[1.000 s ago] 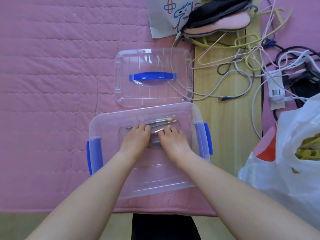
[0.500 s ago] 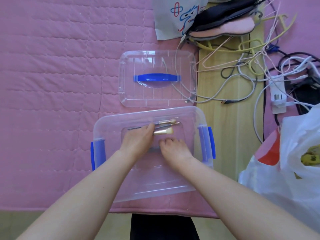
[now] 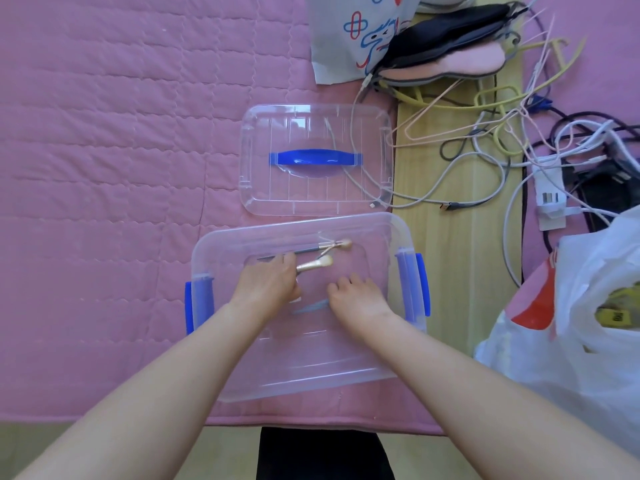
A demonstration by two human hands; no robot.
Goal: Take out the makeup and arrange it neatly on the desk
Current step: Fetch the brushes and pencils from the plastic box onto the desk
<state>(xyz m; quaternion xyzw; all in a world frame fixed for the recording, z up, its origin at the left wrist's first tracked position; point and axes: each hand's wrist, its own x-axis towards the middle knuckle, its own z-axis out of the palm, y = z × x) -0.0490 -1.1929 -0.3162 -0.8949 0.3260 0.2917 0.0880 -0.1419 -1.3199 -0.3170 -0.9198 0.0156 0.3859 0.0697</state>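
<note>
An open clear storage box (image 3: 388, 362) with blue side latches sits on the pink quilt, and both my hands are inside it. My left hand (image 3: 268, 289) grips a makeup brush (image 3: 320, 263) with a gold ferrule and pale bristles pointing right. Two more brushes (image 3: 334, 244) with dark handles lie just beyond it on the box floor. My right hand (image 3: 358, 297) is curled, knuckles up, over the end of a blurred grey-blue slim item (image 3: 310, 308) that sticks out to its left.
The box's clear lid (image 3: 263, 188) with a blue handle lies just beyond the box. Right of it, a wooden strip (image 3: 446, 258) holds tangled cables, hangers and a power strip (image 3: 550, 188). A white plastic bag (image 3: 571, 323) bulges at the right. A printed bag (image 3: 349, 32) stands at the back.
My left hand has closed on the pale-bristled brush and drawn it away from the other brushes. My right hand has pulled back from the brushes toward me and to the right.
</note>
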